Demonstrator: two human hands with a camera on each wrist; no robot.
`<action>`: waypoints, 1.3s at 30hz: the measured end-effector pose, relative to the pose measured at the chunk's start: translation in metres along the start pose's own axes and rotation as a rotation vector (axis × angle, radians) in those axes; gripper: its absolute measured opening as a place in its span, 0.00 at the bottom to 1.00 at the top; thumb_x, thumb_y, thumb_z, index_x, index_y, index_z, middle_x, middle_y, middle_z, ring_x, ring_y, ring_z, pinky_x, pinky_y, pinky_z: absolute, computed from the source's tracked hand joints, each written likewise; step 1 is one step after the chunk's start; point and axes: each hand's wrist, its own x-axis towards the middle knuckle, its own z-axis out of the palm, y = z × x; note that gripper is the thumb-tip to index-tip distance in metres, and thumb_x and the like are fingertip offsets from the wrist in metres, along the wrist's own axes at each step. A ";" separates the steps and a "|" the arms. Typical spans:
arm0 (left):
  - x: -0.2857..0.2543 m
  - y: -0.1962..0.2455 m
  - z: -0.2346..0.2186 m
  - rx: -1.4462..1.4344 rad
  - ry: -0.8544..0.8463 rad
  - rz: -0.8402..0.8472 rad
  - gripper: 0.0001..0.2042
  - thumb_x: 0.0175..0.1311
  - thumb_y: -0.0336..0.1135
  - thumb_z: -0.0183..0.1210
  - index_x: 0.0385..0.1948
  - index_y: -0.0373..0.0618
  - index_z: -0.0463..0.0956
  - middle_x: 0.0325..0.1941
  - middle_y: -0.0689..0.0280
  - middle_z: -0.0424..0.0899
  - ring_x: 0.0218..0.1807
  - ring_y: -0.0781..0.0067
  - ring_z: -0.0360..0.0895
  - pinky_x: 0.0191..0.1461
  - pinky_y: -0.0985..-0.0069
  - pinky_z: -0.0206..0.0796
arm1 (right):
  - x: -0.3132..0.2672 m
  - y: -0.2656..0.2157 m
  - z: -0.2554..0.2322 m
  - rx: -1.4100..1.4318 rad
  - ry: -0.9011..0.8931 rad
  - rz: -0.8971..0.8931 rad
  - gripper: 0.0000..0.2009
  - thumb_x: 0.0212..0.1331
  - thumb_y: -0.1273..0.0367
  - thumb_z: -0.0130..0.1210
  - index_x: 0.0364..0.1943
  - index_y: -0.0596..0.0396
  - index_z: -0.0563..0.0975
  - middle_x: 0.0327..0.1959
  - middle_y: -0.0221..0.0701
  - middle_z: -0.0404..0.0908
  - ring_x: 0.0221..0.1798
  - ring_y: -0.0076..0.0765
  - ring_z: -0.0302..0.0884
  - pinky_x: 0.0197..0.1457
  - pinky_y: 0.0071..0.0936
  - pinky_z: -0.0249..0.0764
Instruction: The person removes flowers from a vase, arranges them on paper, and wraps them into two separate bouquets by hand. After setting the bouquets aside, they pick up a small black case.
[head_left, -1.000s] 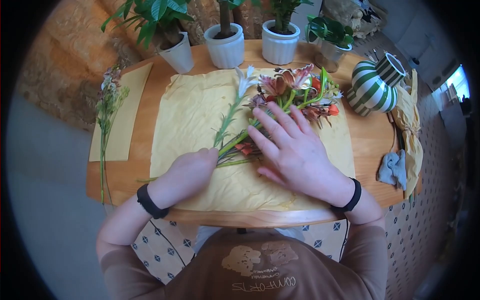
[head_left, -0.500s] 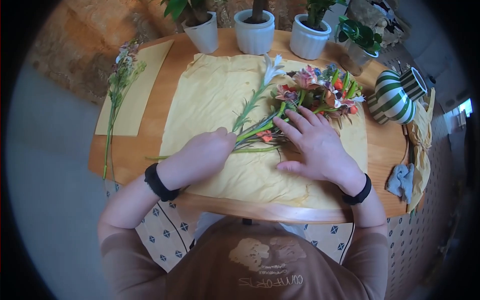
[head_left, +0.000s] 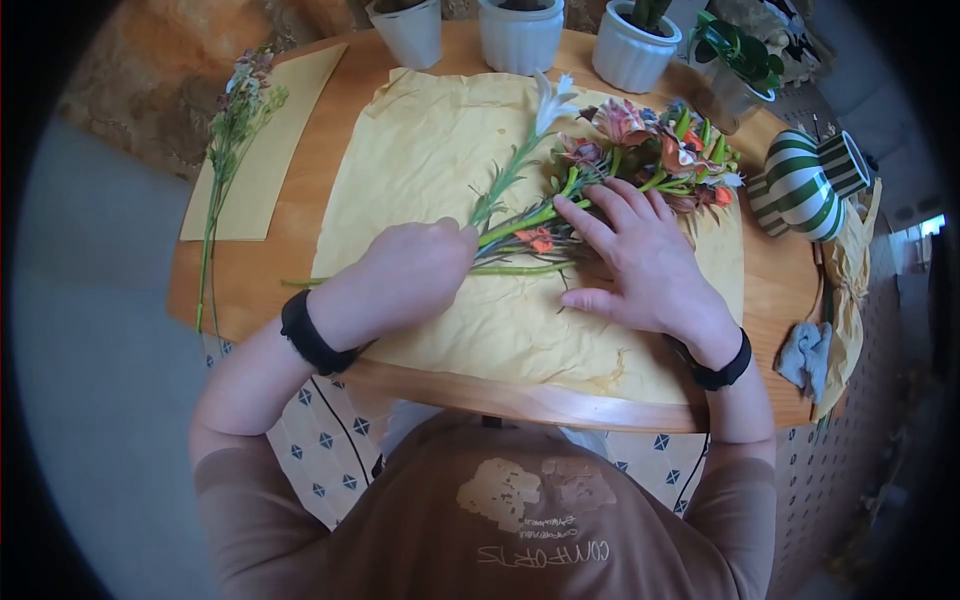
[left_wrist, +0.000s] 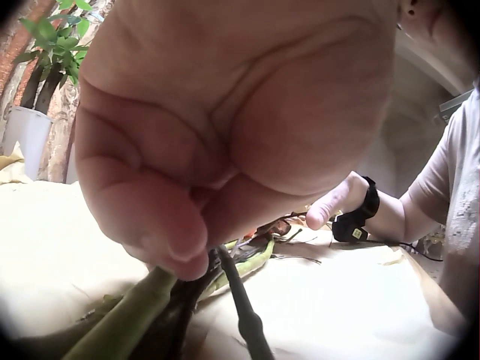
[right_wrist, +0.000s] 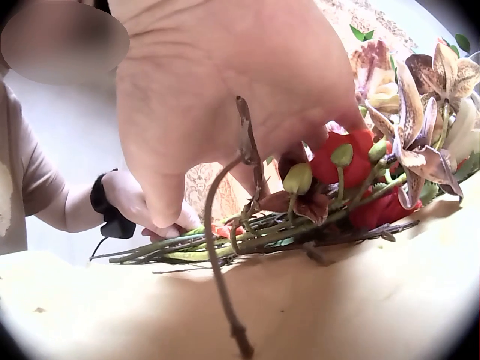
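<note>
A bunch of mixed flowers lies on crumpled yellow paper, blooms to the upper right. My left hand grips the stems; in the left wrist view its curled fingers pinch a thick green stem and darker ones. Beside the bunch a white flower angles up from the left hand. My right hand rests over the upper stems, fingers spread and thumb apart. The right wrist view shows its palm above the stems, with red blooms alongside.
White plant pots line the table's back edge. A green-and-white striped vase stands at the right, near a grey cloth and a wrapped paper bundle. Another flower spray lies over flat paper at the left.
The head view has shifted, so the pots sit higher in frame. My right hand has drawn back from the left hand along the bunch, its thumb spread wider; the left still grips the stems.
</note>
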 end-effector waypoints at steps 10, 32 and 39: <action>-0.016 -0.006 -0.016 -0.222 0.260 0.014 0.14 0.64 0.30 0.51 0.51 0.42 0.72 0.37 0.59 0.74 0.30 0.63 0.76 0.33 0.73 0.70 | 0.001 -0.001 -0.001 0.034 0.009 -0.003 0.42 0.44 0.49 0.65 0.66 0.46 0.64 0.60 0.43 0.66 0.67 0.53 0.57 0.68 0.53 0.55; -0.002 -0.041 0.051 -2.133 0.364 -0.074 0.24 0.73 0.50 0.38 0.48 0.36 0.71 0.36 0.62 0.77 0.33 0.72 0.73 0.39 0.75 0.68 | 0.005 -0.009 -0.009 0.011 -0.070 0.030 0.46 0.38 0.53 0.69 0.67 0.44 0.62 0.63 0.42 0.63 0.68 0.51 0.55 0.70 0.51 0.52; 0.000 -0.042 0.051 -2.127 0.360 -0.101 0.21 0.72 0.48 0.42 0.47 0.36 0.72 0.36 0.63 0.77 0.34 0.73 0.73 0.39 0.75 0.68 | 0.006 -0.010 -0.009 0.009 -0.068 0.036 0.46 0.36 0.53 0.70 0.66 0.45 0.63 0.63 0.42 0.64 0.68 0.51 0.57 0.68 0.48 0.55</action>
